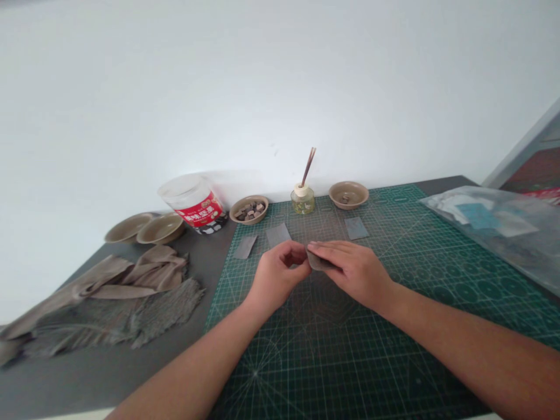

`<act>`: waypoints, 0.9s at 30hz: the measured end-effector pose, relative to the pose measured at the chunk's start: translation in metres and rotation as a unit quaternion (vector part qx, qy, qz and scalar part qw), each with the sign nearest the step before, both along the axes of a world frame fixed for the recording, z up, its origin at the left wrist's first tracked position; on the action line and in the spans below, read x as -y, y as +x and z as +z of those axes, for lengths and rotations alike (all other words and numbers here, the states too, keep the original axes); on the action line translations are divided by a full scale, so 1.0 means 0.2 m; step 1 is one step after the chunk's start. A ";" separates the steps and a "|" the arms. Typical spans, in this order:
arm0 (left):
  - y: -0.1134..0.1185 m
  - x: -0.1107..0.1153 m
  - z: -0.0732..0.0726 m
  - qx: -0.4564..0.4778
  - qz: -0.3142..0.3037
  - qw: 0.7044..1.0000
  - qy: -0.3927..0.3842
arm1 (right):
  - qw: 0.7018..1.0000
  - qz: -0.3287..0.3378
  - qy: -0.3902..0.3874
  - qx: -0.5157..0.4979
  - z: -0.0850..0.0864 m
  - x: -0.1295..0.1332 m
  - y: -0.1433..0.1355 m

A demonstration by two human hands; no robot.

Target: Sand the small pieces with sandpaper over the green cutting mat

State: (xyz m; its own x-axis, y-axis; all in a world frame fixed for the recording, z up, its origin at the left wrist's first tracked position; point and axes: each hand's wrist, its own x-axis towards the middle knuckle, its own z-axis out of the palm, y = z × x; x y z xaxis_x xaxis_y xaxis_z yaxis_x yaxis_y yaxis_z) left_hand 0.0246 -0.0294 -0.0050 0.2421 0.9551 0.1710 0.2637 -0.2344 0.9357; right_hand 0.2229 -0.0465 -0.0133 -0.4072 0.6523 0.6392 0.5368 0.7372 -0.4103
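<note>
Both of my hands meet over the middle of a green cutting mat (306,361). My right hand (359,271) grips a small grey-brown piece of sandpaper (318,261), its fingers flat along the top and the thumb below. Right beside it, my left hand (277,274) is closed in a pinch; whatever lies between its fingertips is hidden. Beyond the hands, grey sheets that look like sandpaper lie on the mat: one at left (245,247), a larger one (278,234) and one at right (356,228).
Along the wall stand a bowl (250,221) of small stones, a reed diffuser (303,204) and another bowl (361,201) holding a few bits. A red-labelled plastic tub (199,211), two bowls and a bunched cloth (118,303) are at left. A plastic bag (490,233) lies at right.
</note>
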 end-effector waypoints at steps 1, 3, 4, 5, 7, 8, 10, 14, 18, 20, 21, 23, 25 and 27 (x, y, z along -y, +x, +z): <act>0.00 0.00 0.00 0.001 0.001 1.000 0.000 | 1.000 0.005 0.006 0.010 0.00 0.00 0.00; 0.00 0.01 0.00 0.012 0.007 1.000 0.003 | 1.000 0.009 0.015 0.024 0.00 0.01 0.00; 0.00 0.01 0.01 0.021 0.013 1.000 0.007 | 0.999 0.006 0.019 0.026 0.00 0.01 0.01; 0.00 0.01 0.01 0.030 0.020 0.999 0.011 | 0.999 0.001 0.022 0.027 0.01 0.01 0.01; 0.00 0.02 0.01 0.046 0.028 0.998 0.015 | 0.999 -0.009 0.031 0.027 0.01 0.02 0.01; 0.00 0.02 0.01 0.050 0.029 0.998 0.015 | 0.999 -0.012 0.037 0.029 0.01 0.02 0.01; 0.01 0.02 0.02 0.054 0.030 0.998 0.014 | 0.998 -0.012 0.048 0.041 0.01 0.02 0.01; 0.01 0.02 0.03 0.048 0.045 0.998 0.009 | 0.996 -0.025 0.059 0.062 0.01 0.02 0.00; 0.01 0.02 0.04 0.041 0.042 0.998 0.010 | 0.996 -0.012 0.065 0.062 0.01 0.03 -0.01; 0.01 0.02 0.04 0.047 0.040 0.998 0.009 | 0.995 -0.016 0.067 0.067 0.02 0.03 -0.01; 0.01 0.03 0.04 0.050 0.037 0.998 0.010 | 0.995 -0.016 0.069 0.069 0.02 0.04 -0.01; 0.01 0.03 0.03 0.053 0.026 0.998 0.015 | 0.994 -0.003 0.078 0.073 0.03 0.05 -0.01; 0.01 0.04 0.03 0.060 0.029 0.997 0.028 | 0.994 0.011 0.087 0.070 0.03 0.05 -0.01; 0.02 0.05 0.04 0.077 0.046 0.995 0.040 | 0.995 0.001 0.081 0.062 0.02 0.05 0.00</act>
